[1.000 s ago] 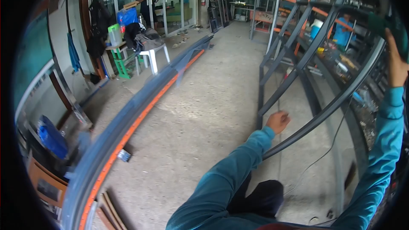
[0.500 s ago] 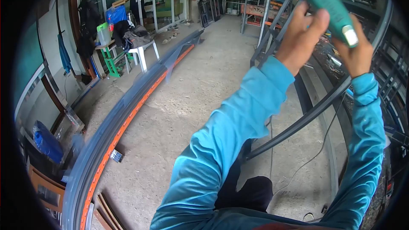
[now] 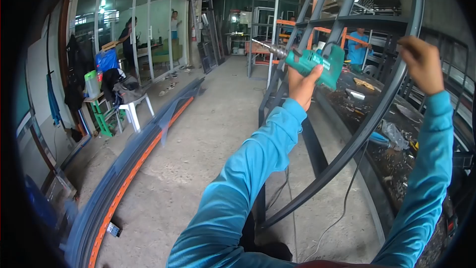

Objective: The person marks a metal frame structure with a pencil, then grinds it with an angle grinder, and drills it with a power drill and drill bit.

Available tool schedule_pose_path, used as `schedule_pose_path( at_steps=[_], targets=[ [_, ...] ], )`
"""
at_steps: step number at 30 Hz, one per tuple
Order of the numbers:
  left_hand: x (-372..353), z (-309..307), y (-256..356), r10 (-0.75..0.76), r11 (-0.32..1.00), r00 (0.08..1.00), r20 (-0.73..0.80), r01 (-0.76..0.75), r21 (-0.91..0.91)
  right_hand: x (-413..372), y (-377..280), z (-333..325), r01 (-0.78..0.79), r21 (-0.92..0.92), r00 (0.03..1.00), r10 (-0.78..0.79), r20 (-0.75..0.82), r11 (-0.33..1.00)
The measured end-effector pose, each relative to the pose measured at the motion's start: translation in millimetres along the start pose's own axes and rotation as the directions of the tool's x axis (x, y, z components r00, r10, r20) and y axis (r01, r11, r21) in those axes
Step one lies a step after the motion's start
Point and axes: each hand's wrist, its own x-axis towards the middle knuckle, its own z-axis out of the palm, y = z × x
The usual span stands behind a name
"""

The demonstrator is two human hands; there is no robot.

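My left hand (image 3: 301,88) is wrapped round a green electric drill (image 3: 317,64), holding it up in front of the dark metal frame. The drill's chuck and long bit (image 3: 267,45) point to the left. My right hand (image 3: 424,64) is raised at the right, its fingers loosely bent and apart, fingertips right at the curved upright of the dark grey metal frame (image 3: 369,119). No tool shows in this hand. The frame leans up past the drill, with several crossbars near the top.
A workbench (image 3: 369,100) strewn with scraps and a plastic bag (image 3: 395,136) runs along the right. A cable (image 3: 342,213) trails over the floor. Long wrapped profiles (image 3: 134,168) lie at left, near a white stool (image 3: 134,111). A person in blue (image 3: 357,49) stands beyond the frame.
The drill has come down and leftward and turned, so its bit now shows pointing left. My right hand has come off the drill and moved right to the frame. The view has shifted.
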Motion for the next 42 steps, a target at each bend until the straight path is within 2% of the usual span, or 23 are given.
schedule_pose_path(
  at_steps=[6,7,9,11,12,13,15,16,19,22,24,25,27,31,32,33,34,35,38,39,40,41,42],
  targets=[
    [-3,-11,-118,-0.37,0.921,0.929,-0.007,0.366,-0.136,-38,134,-24,-0.436,0.21,0.817,0.483,-0.315,0.875],
    [-5,-9,-136,-0.389,0.912,0.921,-0.011,0.383,-0.147,-49,150,-18,-0.451,0.196,0.816,0.492,-0.303,0.871],
    [-6,-3,-166,-0.456,0.88,0.883,0.11,0.465,-0.091,-68,178,-6,-0.573,0.208,0.805,0.592,-0.038,0.793],
    [-6,12,-184,-0.476,0.853,0.856,0.201,0.505,-0.129,-84,197,22,-0.591,0.016,0.806,0.591,0.031,0.806],
    [-2,20,-190,-0.437,0.862,0.856,0.275,0.486,-0.143,-90,196,38,-0.556,-0.055,0.824,0.559,0.099,0.829],
    [0,30,-191,-0.518,0.805,0.806,0.286,0.572,-0.154,-97,192,53,-0.512,-0.117,0.835,0.526,0.166,0.851],
    [6,48,-193,-0.594,0.735,0.753,0.284,0.651,-0.189,-113,166,75,-0.192,-0.226,0.929,0.252,0.271,0.955],
    [10,53,-202,-0.608,0.719,0.731,0.31,0.672,-0.175,-108,154,78,-0.216,-0.157,0.833,0.266,0.486,0.964],
    [17,69,-200,-0.639,0.665,0.658,0.398,0.733,-0.144,-118,127,95,0.024,-0.296,0.871,0.126,0.475,0.955],
    [21,77,-191,-0.645,0.646,0.599,0.475,0.759,-0.081,-120,127,109,-0.096,-0.23,0.832,0.205,0.516,0.968],
    [29,81,-191,-0.675,0.66,0.569,0.469,0.751,0.039,-129,146,115,0.024,-0.292,0.828,0.145,0.541,0.956],
    [32,81,-194,-0.666,0.67,0.577,0.473,0.741,0.04,-128,138,116,-0.018,-0.269,0.835,0.162,0.526,0.963],
    [35,87,-193,-0.668,0.648,0.556,0.494,0.762,0.019,-137,151,122,-0.085,-0.345,0.843,0.252,0.475,0.935],
    [36,100,-196,-0.742,0.531,0.51,0.435,0.843,-0.085,-111,92,93,0.088,-0.631,0.879,0.238,0.414,0.771],
    [35,95,-185,-0.81,0.54,0.474,0.344,0.833,0.123,-112,91,90,0.123,-0.662,0.899,0.2,0.389,0.739],
    [32,88,-174,-0.809,0.543,0.481,0.339,0.832,0.117,-113,97,86,0.152,-0.693,0.918,0.159,0.363,0.704],
    [25,80,-165,-0.817,0.575,0.512,0.267,0.763,0.296,-115,102,82,0.17,-0.698,0.931,0.119,0.345,0.696],
    [16,72,-151,-0.813,0.568,0.548,0.196,0.675,0.471,-117,112,75,0.131,-0.758,0.911,0.223,0.346,0.638],
    [-20,17,-91,-0.743,0.641,0.551,0.381,0.421,0.642,-115,114,50,-0.014,-0.873,0.869,0.439,0.23,0.487],
    [-39,-17,-91,-0.634,0.742,0.596,0.493,0.291,0.603,-113,116,43,-0.092,-0.883,0.865,0.477,0.158,0.46],
    [-61,-31,-42,-0.69,0.679,0.563,0.455,0.285,0.676,-109,115,37,-0.142,-0.933,0.81,0.581,0.084,0.332],
    [-84,-63,-28,-0.687,0.659,0.563,0.46,0.215,0.72,-110,132,26,-0.227,-0.909,0.801,0.598,0.03,0.349],
    [-106,-86,-2,-0.756,0.595,0.509,0.411,0.273,0.756,-111,149,15,-0.309,-0.878,0.789,0.613,-0.024,0.364]
  ],
)
